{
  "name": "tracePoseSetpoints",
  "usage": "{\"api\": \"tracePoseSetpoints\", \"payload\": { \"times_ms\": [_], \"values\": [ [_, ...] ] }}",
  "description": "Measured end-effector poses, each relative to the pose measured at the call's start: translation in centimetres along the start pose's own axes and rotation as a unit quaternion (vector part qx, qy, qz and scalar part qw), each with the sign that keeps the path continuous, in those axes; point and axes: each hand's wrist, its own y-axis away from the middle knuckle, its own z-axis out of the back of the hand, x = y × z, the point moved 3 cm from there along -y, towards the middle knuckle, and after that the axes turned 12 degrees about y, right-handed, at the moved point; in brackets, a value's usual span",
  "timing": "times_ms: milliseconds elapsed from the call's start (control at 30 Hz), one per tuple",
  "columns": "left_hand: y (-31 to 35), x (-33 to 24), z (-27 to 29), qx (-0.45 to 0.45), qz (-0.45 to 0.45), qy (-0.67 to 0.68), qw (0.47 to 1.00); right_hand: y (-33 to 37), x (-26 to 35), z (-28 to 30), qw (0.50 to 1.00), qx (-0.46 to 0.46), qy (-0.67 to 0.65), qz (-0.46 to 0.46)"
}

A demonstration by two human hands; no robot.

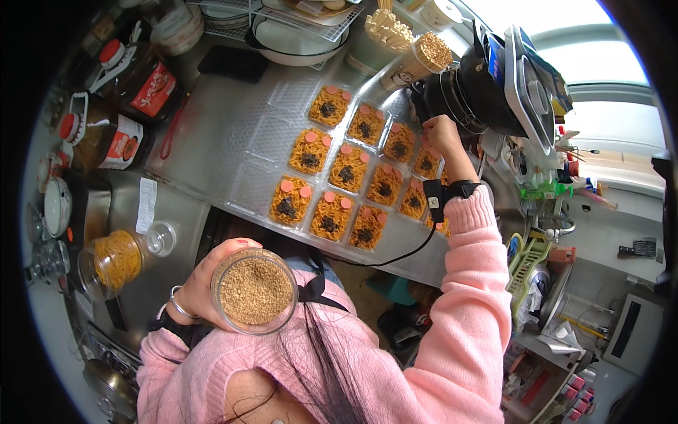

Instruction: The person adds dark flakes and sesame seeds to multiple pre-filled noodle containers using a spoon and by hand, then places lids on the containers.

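My left hand (199, 284) is wrapped round a clear round jar (219, 319) close to my chest. Tan granules (256, 288) that look like sesame seeds fill it almost to the rim. Farther off, my right hand (441, 136) hovers over the right end of the rows of noodle boxes, its fingers pinched together; whatever is between them is too small to make out. Square clear boxes of orange noodles (346, 168) stand in rows on the metal table, each topped with pink round slices and a dark shredded heap. My right forearm partly hides the rightmost boxes.
Open clear lids (265, 138) extend left from the boxes. Large red-capped jars (145, 85) stand at the far left, near a jar of yellow strips (116, 261). Cups of wooden sticks (417, 62) and black pans (470, 92) border the back right. A black cable (395, 263) hangs from my right wrist.
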Motion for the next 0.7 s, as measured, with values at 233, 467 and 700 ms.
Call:
{"api": "tracePoseSetpoints", "payload": {
  "times_ms": [233, 467, 700],
  "values": [
    [-0.5, -0.3, -0.3, -0.006, 0.021, 0.0, 1.0, 0.4, -0.6, 0.1, 1.0, 0.012, -0.003, 0.0],
    [-1.5, 0.7, -0.3, -0.047, 0.05, -0.021, 0.997, 10.6, 7.7, 4.7, 0.92, 0.148, -0.341, 0.125],
    [-3.7, 1.5, -1.0, -0.013, 0.006, -0.039, 0.999, 28.3, 19.8, 1.6, 0.87, 0.149, 0.063, 0.466]
  ]
}}
